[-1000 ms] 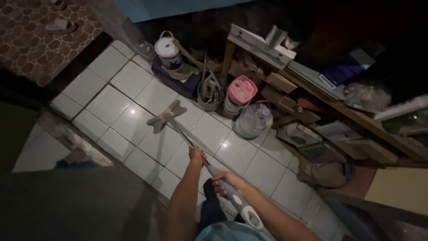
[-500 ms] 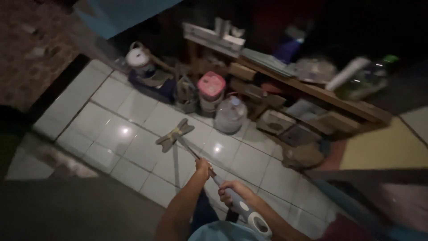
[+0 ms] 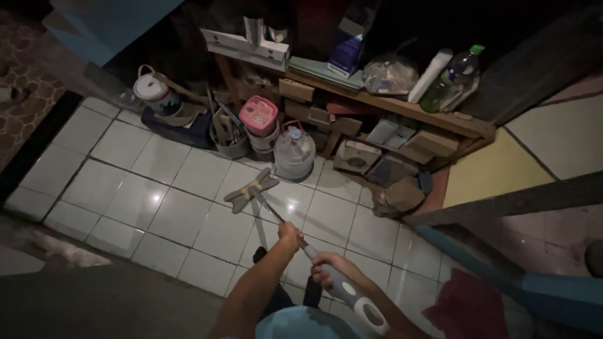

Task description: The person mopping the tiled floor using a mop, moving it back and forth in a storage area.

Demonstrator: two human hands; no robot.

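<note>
Since the earlier frame the mop head has slid right and closer to the shelf clutter; the view has swung with it, hands keep the same spacing on the pole.

Left to right:
- white paint bucket with handle (image 3: 152,91) sits on a dark blue mat at the tile edge, well apart from the mop.
- flat grey butterfly-shaped mop head (image 3: 252,189) lies flat on the glossy white floor tiles (image 3: 119,201), just in front of the pink-lidded tub (image 3: 259,117) and the clear plastic water jug (image 3: 294,152), near both, not touching as far as I can tell.
- thin metal mop pole (image 3: 269,209) runs diagonally from head back to the hands.
- left hand (image 3: 289,233) is forward on the metal section, fingers clamped round it.
- right hand (image 3: 333,271) is behind, fingers closed on the grey and white plastic grip (image 3: 355,302).
- low wooden shelf (image 3: 402,107) carries boxes and bottles behind.

Handling judgement: mop looks light, pole stiff, head pivots and pad is soft. Wet tile is likely slippery. Two-hand hold, spread along pole, suits it.
</note>
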